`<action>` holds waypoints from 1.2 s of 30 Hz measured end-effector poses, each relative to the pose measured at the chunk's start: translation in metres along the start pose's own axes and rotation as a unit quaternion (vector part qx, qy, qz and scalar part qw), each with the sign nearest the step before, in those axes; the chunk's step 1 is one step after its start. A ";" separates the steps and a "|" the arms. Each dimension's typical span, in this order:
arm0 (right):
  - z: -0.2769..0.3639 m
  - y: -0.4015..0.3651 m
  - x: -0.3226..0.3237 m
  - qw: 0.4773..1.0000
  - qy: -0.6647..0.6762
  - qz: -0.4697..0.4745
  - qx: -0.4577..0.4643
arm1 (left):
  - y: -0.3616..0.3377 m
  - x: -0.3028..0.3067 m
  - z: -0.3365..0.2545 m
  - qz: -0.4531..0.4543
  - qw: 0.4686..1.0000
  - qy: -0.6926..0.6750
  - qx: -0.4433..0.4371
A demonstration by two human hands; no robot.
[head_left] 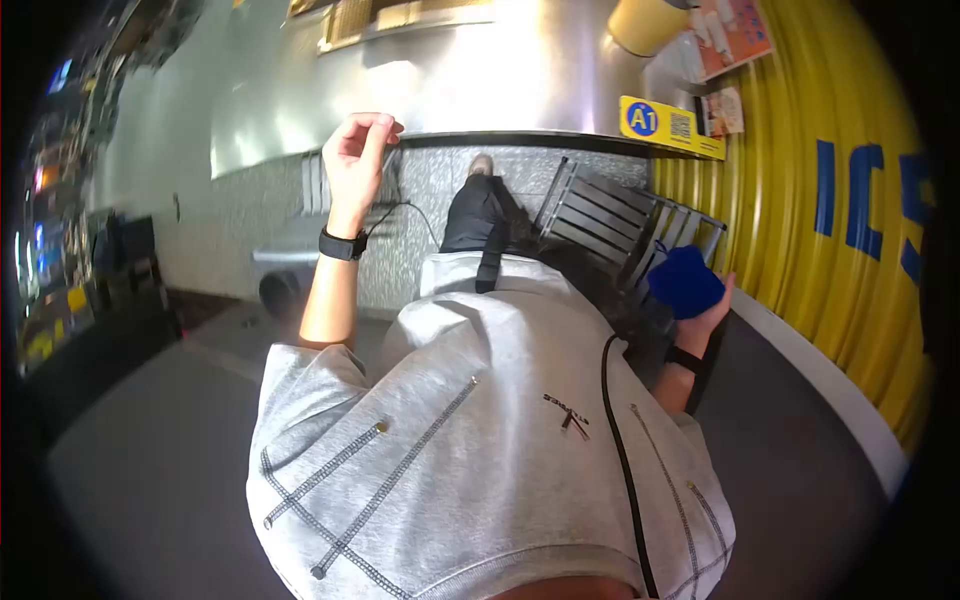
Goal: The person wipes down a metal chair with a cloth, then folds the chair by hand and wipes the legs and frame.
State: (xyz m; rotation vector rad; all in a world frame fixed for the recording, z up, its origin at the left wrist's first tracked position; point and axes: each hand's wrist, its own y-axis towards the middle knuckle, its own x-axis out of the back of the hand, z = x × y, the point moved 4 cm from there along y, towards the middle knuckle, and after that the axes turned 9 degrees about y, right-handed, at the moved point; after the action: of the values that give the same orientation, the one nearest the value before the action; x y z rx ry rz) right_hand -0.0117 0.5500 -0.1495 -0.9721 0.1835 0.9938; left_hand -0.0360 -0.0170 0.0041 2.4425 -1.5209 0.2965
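My left hand is raised near the front edge of the steel counter, with a black band on the wrist. Its fingers are curled in towards the thumb, and nothing shows between them. Low on the right, my right hand grips a soft, deep-blue cloth pouch with a thin cord loop at its upper left. The pouch covers most of that hand's fingers. Beside it stands a dark slatted folding chair.
A yellow A1 sign with a QR code is at the counter's right end, below a yellow container. A yellow corrugated wall bounds the right side. Another slatted chair is under the counter's left part. A gold-coloured tray lies on top.
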 end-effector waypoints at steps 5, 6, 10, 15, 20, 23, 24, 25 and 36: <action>0.019 -0.022 -0.013 0.962 0.044 0.222 -0.155 | -0.113 0.028 0.019 -0.087 0.994 0.037 0.059; 0.004 -0.002 -0.005 0.963 0.019 0.230 -0.138 | -0.122 0.040 0.023 -0.105 0.990 0.061 0.065; -0.010 0.009 0.010 0.940 0.055 0.292 -0.169 | -0.158 0.047 0.028 -0.121 0.989 0.039 0.082; -0.043 0.000 0.001 0.906 0.187 0.295 -0.241 | -0.143 0.055 0.029 -0.083 0.990 0.069 0.093; -0.076 -0.028 -0.043 0.938 0.167 0.228 -0.200 | -0.089 0.072 0.038 -0.025 0.991 0.088 0.098; -0.098 -0.032 -0.075 0.913 0.222 0.284 -0.189 | -0.058 0.098 0.052 0.014 0.990 0.102 0.094; -0.109 -0.033 -0.087 0.941 0.182 0.239 -0.154 | -0.048 0.109 0.058 0.030 0.990 0.104 0.092; -0.118 -0.038 -0.108 0.964 0.144 0.189 -0.115 | -0.038 0.122 0.069 0.038 0.992 0.091 0.084; -0.252 -0.044 -0.377 0.862 0.074 0.396 -0.308 | 0.007 0.190 0.153 0.125 0.986 0.059 0.097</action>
State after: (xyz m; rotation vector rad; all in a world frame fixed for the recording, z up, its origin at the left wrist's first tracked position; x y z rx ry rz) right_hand -0.1216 0.1148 -0.0679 -1.6219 0.4314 1.7997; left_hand 0.0470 -0.2296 -0.0831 2.3221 -1.8237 0.6537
